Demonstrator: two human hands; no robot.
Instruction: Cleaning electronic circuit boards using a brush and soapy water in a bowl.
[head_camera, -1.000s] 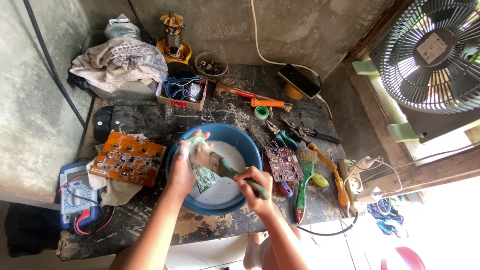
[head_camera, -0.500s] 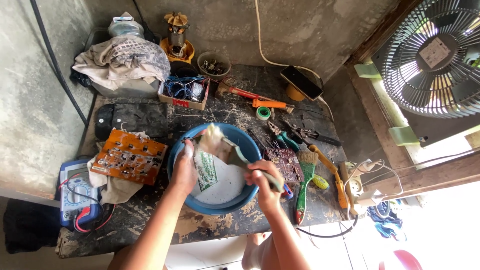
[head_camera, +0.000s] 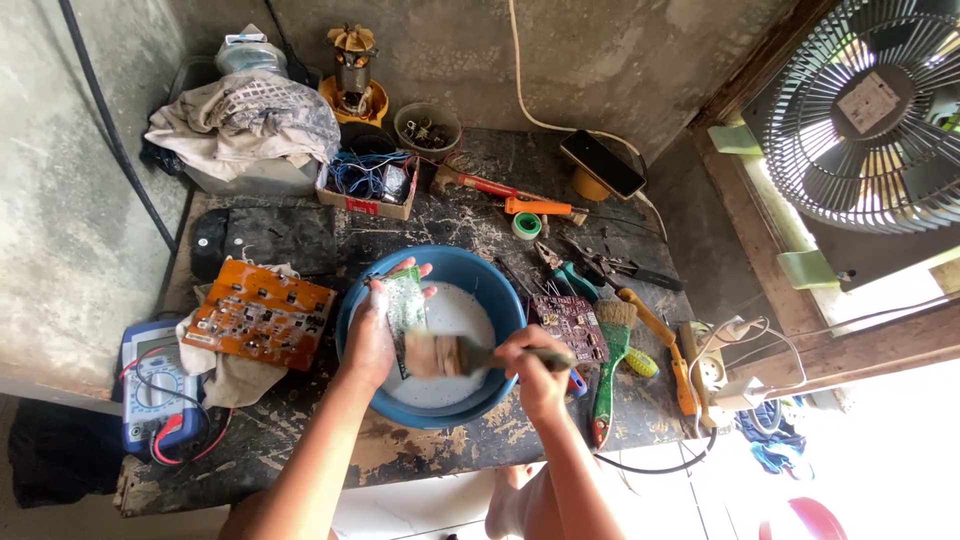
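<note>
My left hand (head_camera: 372, 338) grips a small green circuit board (head_camera: 404, 302), held on edge over a blue basin (head_camera: 500, 290) of white foamy liquid (head_camera: 455, 320). My right hand (head_camera: 536, 372) is closed around the handle of a paintbrush (head_camera: 445, 355). The brush bristles press against the lower part of the green board, inside the basin.
An orange circuit board (head_camera: 258, 314) lies on a rag at left, next to a blue multimeter (head_camera: 155, 388). A purple board (head_camera: 570, 327), a green-handled brush (head_camera: 608, 368), pliers, screwdrivers, tape and a phone (head_camera: 601, 164) lie at right. A fan (head_camera: 870, 110) stands by the window.
The green board has turned from lying flatter in the basin to standing on edge, and the brush has swung left so its bristles now sit against the board.
</note>
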